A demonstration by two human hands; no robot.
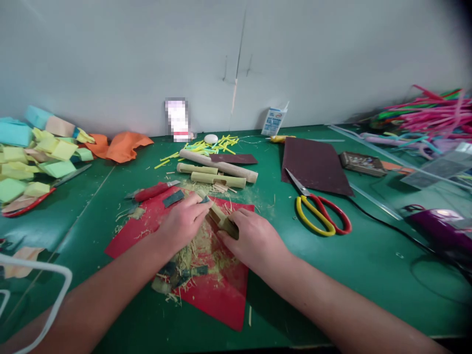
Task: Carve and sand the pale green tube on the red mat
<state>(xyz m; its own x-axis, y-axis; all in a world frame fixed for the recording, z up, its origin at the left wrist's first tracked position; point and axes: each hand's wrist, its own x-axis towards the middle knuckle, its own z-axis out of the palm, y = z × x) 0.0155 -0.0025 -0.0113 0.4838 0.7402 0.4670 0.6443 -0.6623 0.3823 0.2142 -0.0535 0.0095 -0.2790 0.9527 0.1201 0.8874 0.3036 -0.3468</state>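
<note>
In the head view my right hand (pixel 254 233) is closed around a short bamboo piece (pixel 220 216) with an opening cut in its side. My left hand (pixel 186 219) pinches a small dark strip that looks like sandpaper (pixel 205 199), pressed at the far end of the bamboo. Both are above a red sheet (pixel 221 307) strewn with shavings and dust. Another dark strip (pixel 173 198) lies by my left hand, near a red-handled craft knife (pixel 151 191). Beyond are two cut bamboo pieces (pixel 228 181) and a longer pale stick (pixel 236 171).
To the right lie scissors (pixel 313 209) with yellow and red handles, a dark brown sheet (pixel 317 164) and a purple corded device (pixel 438 228). Pink strips (pixel 431 115) fill the far right. Pastel paper blocks (pixel 44 150) and orange cloth (pixel 123 146) sit left. A phone (pixel 177 118) leans at the back.
</note>
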